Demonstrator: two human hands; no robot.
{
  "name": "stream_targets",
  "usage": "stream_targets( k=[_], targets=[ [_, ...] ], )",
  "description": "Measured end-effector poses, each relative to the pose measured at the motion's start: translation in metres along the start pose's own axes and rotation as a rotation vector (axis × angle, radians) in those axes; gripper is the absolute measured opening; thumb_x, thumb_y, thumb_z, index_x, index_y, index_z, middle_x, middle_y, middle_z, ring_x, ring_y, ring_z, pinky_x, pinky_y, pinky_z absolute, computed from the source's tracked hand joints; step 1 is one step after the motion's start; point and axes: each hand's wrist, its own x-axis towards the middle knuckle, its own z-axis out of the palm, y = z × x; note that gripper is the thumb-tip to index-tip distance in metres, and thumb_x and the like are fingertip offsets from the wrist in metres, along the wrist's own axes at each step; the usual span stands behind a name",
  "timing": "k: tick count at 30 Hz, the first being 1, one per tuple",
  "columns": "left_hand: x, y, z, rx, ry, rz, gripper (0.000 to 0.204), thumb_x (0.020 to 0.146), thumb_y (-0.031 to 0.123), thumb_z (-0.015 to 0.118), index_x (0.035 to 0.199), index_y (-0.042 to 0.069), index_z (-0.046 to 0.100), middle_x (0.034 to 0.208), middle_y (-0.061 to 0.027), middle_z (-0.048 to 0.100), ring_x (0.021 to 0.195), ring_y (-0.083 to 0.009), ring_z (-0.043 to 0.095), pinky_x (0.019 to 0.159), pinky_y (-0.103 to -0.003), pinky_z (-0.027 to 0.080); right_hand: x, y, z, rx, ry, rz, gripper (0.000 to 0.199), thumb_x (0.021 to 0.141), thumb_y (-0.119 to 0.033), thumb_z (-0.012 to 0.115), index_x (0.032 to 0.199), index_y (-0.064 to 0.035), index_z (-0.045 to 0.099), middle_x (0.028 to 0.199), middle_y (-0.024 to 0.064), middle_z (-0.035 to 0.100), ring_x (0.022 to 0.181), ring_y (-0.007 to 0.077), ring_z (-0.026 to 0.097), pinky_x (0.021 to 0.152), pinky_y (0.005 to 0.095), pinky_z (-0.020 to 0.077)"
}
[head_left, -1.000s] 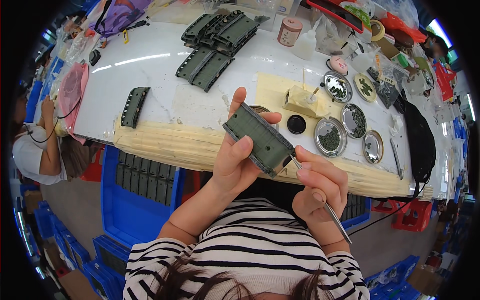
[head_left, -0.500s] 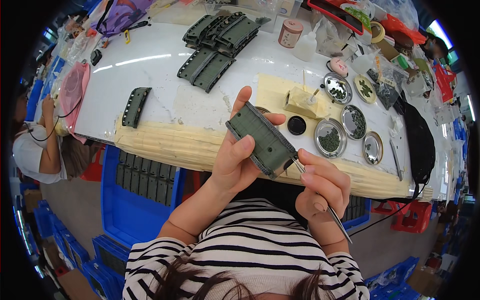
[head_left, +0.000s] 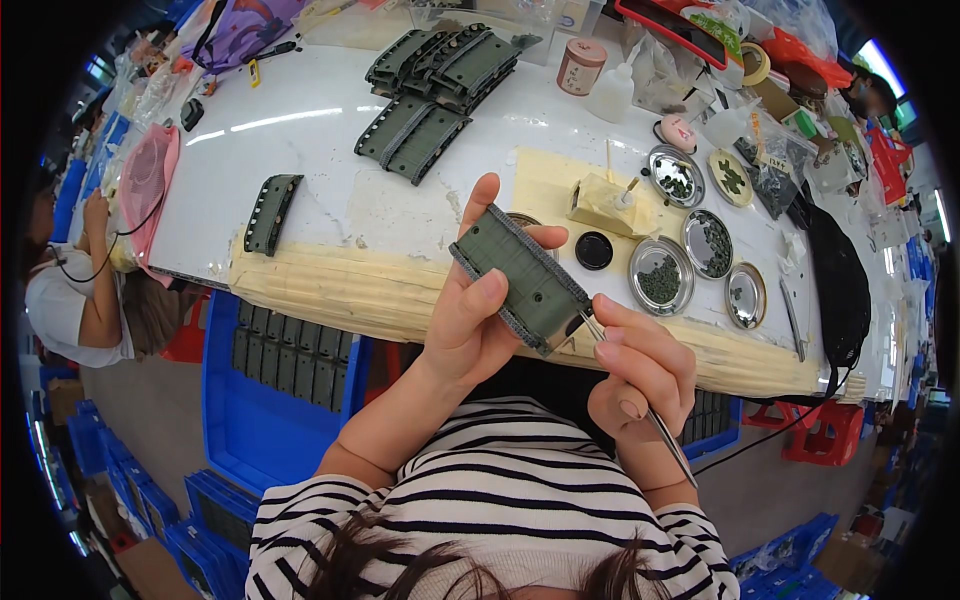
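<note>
My left hand [head_left: 472,310] grips a dark green rectangular plastic part [head_left: 520,277], held tilted above the near edge of the white table [head_left: 300,170]. My right hand [head_left: 640,365] pinches thin metal tweezers [head_left: 640,405], whose tip touches the part's lower right end. A single matching green part [head_left: 272,213] lies on the table to the left, and a stack of several more [head_left: 435,85] sits farther back.
Several small round metal dishes [head_left: 660,275] of dark pieces stand to the right, beside a black cap [head_left: 594,250] and a yellowish sponge block [head_left: 600,205]. A blue crate [head_left: 285,375] of green parts sits under the table. Another person [head_left: 75,290] sits at the left.
The part in my left hand has shifted slightly, and my right hand has moved the tweezers a little along its lower end.
</note>
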Motion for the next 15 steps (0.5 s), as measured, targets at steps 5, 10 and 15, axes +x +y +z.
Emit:
stream_targets(
  k=[5,10,15],
  targets=[
    [-0.0003,-0.0020,-0.0008,0.005,0.004,0.018,0.083,0.083,0.018,0.068,0.144,0.026,0.013,0.124,-0.0174,0.051,0.107,-0.0213,0.057,0.089,-0.038,0.054,-0.0019,0.0002,0.0010,-0.005,0.004,0.011,0.028,0.095,-0.020,0.053,0.106,0.0054,0.058,0.101,0.0166,0.057,0.098,0.0393,0.064,0.080,0.0397,0.0565],
    [-0.0027,-0.0021,-0.0011,0.005,0.009,0.042,0.083,0.083,0.018,0.068,0.144,0.027,0.013,0.125,-0.0174,0.050,0.109,-0.0214,0.056,0.090,-0.039,0.053,-0.0021,-0.0014,0.0049,-0.036,0.006,0.015,0.026,0.095,-0.017,0.052,0.106,0.0054,0.057,0.101,0.0166,0.057,0.098,0.0397,0.063,0.081,0.0399,0.0565],
    [-0.0032,-0.0020,-0.0044,0.011,0.005,0.039,0.083,0.083,0.018,0.069,0.144,0.027,0.014,0.125,-0.0173,0.050,0.108,-0.0214,0.056,0.090,-0.039,0.053,-0.0033,-0.0006,0.0068,-0.035,0.017,0.021,0.025,0.095,-0.016,0.052,0.106,0.0052,0.058,0.101,0.0163,0.056,0.099,0.0391,0.064,0.081,0.0398,0.0564]
  ],
)
